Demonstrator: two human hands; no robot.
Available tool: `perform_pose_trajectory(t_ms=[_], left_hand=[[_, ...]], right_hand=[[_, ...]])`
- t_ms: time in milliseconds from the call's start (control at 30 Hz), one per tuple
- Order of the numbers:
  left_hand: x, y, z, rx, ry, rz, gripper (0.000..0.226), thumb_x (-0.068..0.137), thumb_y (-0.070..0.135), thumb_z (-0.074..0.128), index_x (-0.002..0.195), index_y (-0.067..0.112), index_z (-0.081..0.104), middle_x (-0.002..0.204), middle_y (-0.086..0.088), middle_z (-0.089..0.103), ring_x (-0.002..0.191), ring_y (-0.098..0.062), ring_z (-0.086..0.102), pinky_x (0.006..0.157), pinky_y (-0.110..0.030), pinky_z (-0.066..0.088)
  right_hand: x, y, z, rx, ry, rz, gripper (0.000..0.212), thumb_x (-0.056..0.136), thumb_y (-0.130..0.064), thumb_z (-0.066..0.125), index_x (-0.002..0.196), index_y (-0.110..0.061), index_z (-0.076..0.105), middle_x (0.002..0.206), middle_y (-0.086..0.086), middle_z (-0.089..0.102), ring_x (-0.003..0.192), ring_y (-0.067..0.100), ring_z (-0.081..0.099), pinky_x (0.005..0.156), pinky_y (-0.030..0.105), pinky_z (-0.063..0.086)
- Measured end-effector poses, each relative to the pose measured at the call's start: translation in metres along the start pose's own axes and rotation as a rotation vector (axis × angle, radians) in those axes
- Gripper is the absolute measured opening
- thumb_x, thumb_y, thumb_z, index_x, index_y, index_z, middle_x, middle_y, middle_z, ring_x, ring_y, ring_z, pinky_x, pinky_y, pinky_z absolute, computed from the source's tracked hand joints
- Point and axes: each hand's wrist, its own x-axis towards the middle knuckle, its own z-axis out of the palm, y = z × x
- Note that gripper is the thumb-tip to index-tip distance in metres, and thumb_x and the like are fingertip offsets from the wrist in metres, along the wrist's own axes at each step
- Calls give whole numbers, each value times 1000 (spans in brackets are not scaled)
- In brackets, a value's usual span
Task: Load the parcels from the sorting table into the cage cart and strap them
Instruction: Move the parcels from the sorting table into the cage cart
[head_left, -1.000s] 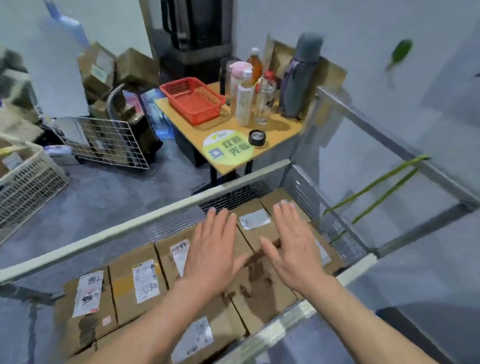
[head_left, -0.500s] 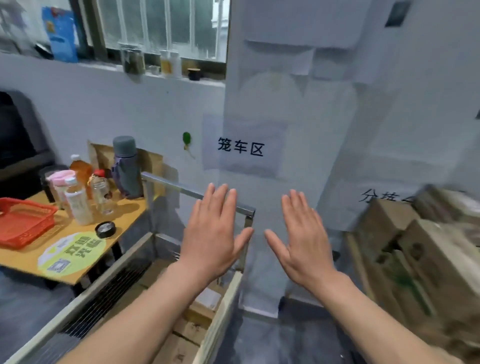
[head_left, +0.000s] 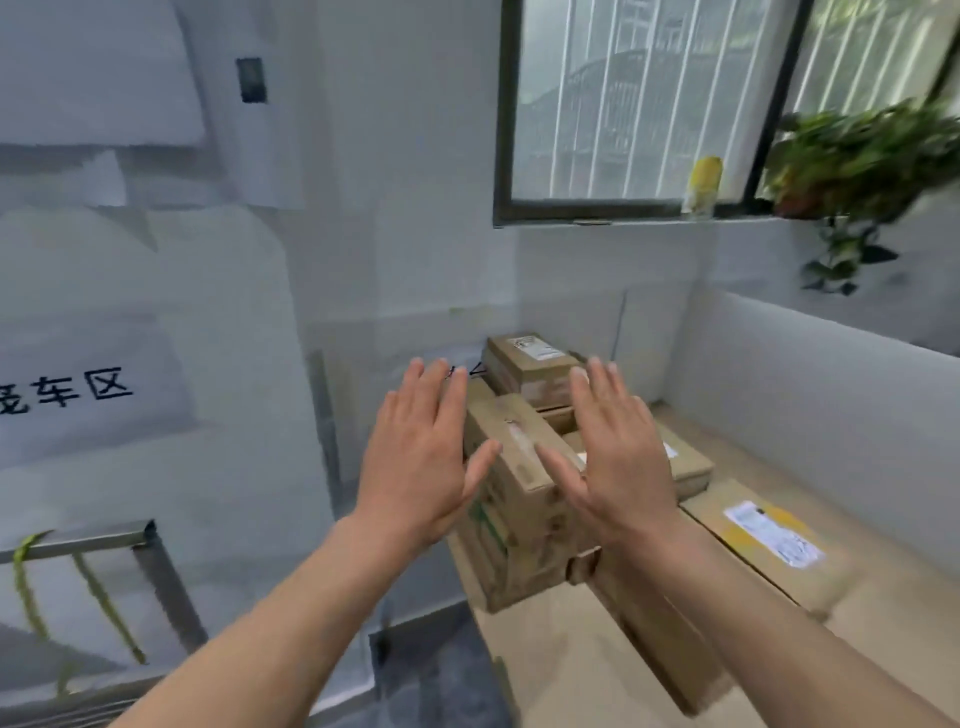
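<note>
Head-worn camera faces forward, slightly down, close over the sorting table (head_left: 883, 613).

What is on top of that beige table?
A tall stack of cardboard parcels, a small labelled box behind it, and a flat parcel with a white label. The left hand and right hand cover parts of the stack.

light: soft, even daylight from the window (head_left: 644, 104) | shadows: faint | blur: motion smear on the plant (head_left: 862, 166) and edges | distortion: wide-angle bowing
</note>
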Motion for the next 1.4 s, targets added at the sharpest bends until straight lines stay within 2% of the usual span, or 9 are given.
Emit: perform_pose_trajectory(t_ms=[500, 633, 733, 833, 933, 1000, 1100, 1300, 1400], left_hand=[[59, 160, 151, -172, -284, 196, 76, 92, 58, 34, 150, 9, 32, 155, -12, 31, 148, -33, 20, 118, -45, 27], [59, 177, 202, -220, -411, 217, 70, 96, 55, 42, 149, 12, 28, 153, -7, 29, 145, -28, 21, 115, -44, 31], [54, 183, 244, -266, -541, 205, 70, 98, 53, 41, 152, 14, 20, 156, -5, 22, 145, -23, 18, 117, -39, 28], [48, 187, 286, -261, -672, 190, 72, 97, 56, 43, 152, 17, 18, 157, -6, 21, 145, -24, 20, 114, -41, 31], [41, 189, 320, -228, -801, 178, 72, 96, 57, 42, 152, 19, 18, 158, -8, 18, 145, -27, 19, 111, -45, 34], [36, 190, 338, -198, -876, 182, 69, 96, 57, 42, 149, 20, 20, 156, -9, 19, 142, -29, 22, 105, -48, 39], [29, 190, 357, -138, -977, 204, 64, 95, 59, 40, 144, 21, 26, 148, -9, 27, 133, -30, 29, 96, -50, 43], [22, 193, 367, -64, -1025, 236, 61, 93, 62, 40, 138, 22, 35, 139, -11, 31, 126, -31, 30, 93, -53, 42], [14, 193, 364, -73, -1015, 271, 62, 91, 62, 41, 139, 23, 34, 142, -10, 29, 129, -31, 27, 96, -54, 39]], right_hand=[[-84, 203, -52, -200, -102, 463, 85, 91, -67, 26, 156, -13, 27, 164, 9, 21, 153, 24, 14, 118, 45, 22], [-115, 236, -39, -223, -221, 609, 87, 89, -69, 22, 158, -15, 23, 165, 6, 17, 154, 23, 10, 119, 40, 18], [-137, 252, -18, -239, -367, 713, 76, 98, -61, 34, 159, -19, 17, 167, 3, 12, 154, 20, 6, 122, 40, 16], [-152, 262, 6, -243, -504, 754, 69, 100, -54, 40, 156, -19, 21, 164, 0, 21, 152, 19, 14, 119, 39, 25], [-163, 270, 31, -235, -590, 744, 45, 98, -51, 44, 133, -25, 37, 134, -4, 48, 128, 21, 43, 96, 37, 41], [-168, 273, 46, -235, -653, 762, 28, 94, -51, 46, 106, -29, 34, 103, -9, 46, 103, 20, 48, 77, 33, 38], [-176, 278, 62, -207, -725, 817, 27, 89, -52, 46, 92, -26, 36, 91, -10, 41, 89, 18, 44, 69, 31, 30], [-179, 284, 74, -323, -765, 791, 39, 90, -57, 41, 110, -24, 50, 104, -6, 52, 100, 20, 49, 78, 31, 35], [-182, 277, 71, -340, -773, 848, 56, 90, -65, 41, 132, -28, 46, 115, -2, 55, 109, 21, 49, 87, 32, 41]])
